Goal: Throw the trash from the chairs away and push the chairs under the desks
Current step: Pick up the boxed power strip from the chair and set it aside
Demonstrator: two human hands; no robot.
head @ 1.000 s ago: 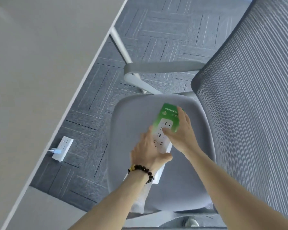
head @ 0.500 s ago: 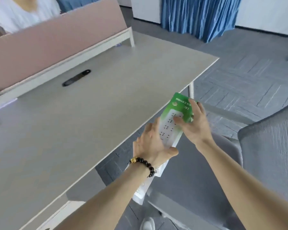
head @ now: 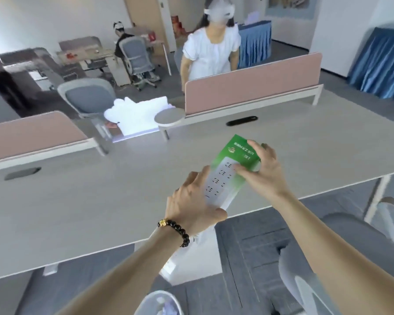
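The view has swung up off the chair seat, and the green-and-white box (head: 228, 173) has come up with it, now held in the air over the near edge of the desk (head: 82, 201). Left hand (head: 191, 205) is closed round its lower end, right hand (head: 263, 176) pinches the green top. Chair (head: 341, 228) sits low right; a pink divider (head: 253, 87) stands across the desk, a person (head: 210, 53) behind it.

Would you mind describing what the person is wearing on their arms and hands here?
Both forearms are bare, with no sleeves in view. The left hand has a bracelet of dark round beads with one gold-coloured bead at the wrist. The right hand wears nothing; no rings or gloves show.
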